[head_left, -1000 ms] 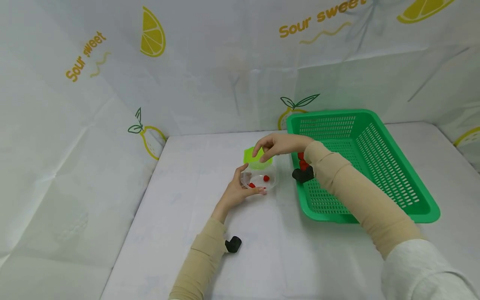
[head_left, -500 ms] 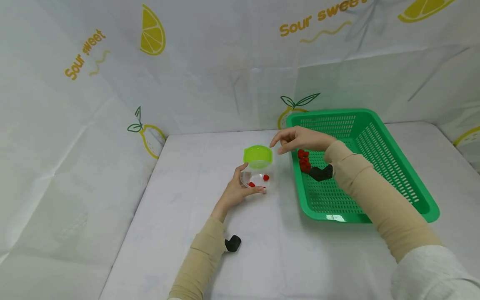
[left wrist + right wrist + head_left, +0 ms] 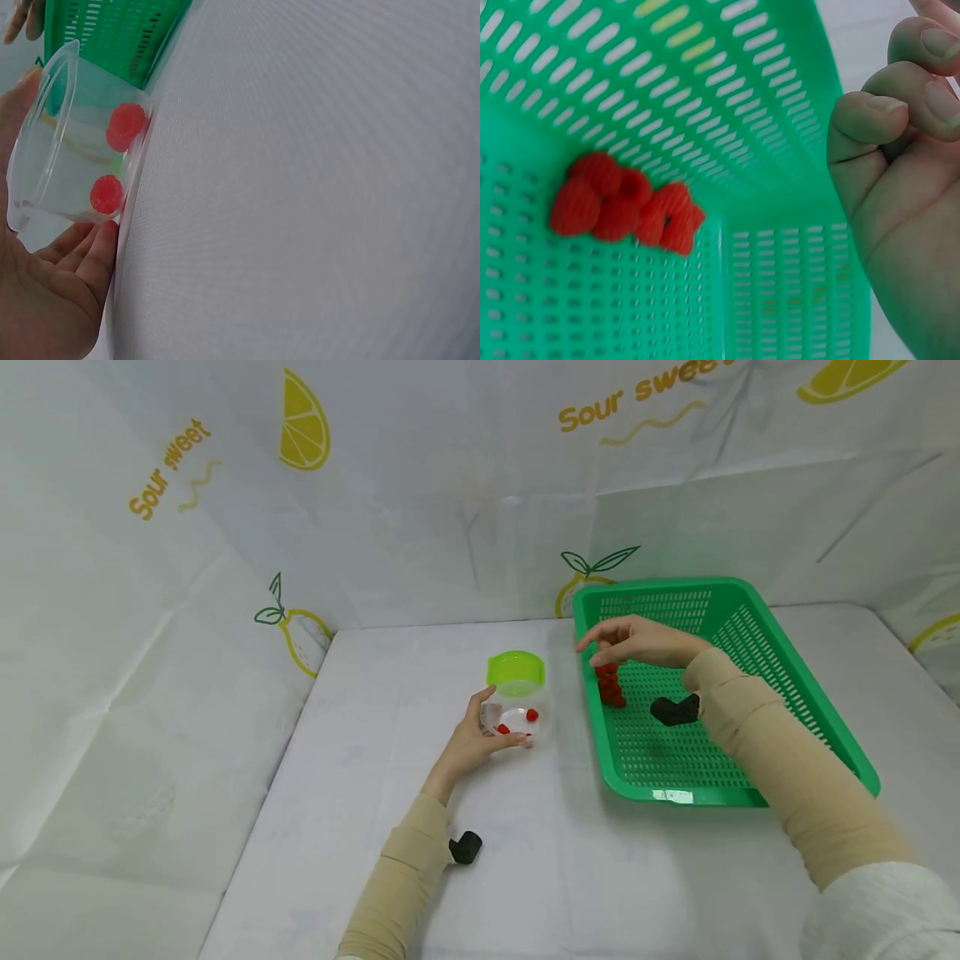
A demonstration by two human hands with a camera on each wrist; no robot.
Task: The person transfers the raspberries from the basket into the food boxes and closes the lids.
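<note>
My left hand (image 3: 476,745) holds a small clear plastic cup (image 3: 75,150) on the white table, thumb on the near side and fingers round the far side. Several raspberries (image 3: 532,715) lie in it; two show through its wall in the left wrist view. Right behind the cup sits a lime-green lid (image 3: 516,667). My right hand (image 3: 647,642) hovers over the left side of the green basket (image 3: 618,789), fingers loosely bent with nothing seen between them. Below it, a cluster of raspberries (image 3: 619,204) lies against the basket's slotted wall, partly covered by the hand in the head view.
The basket takes up the right part of the table (image 3: 360,793). A white sheet with lemon prints (image 3: 420,527) hangs behind and to the left. A black wrist piece (image 3: 675,710) sticks out from the right sleeve over the basket.
My right hand has moved right, from above the lid and cup to above the basket's raspberries. The left hand and the cup have stayed in place.
</note>
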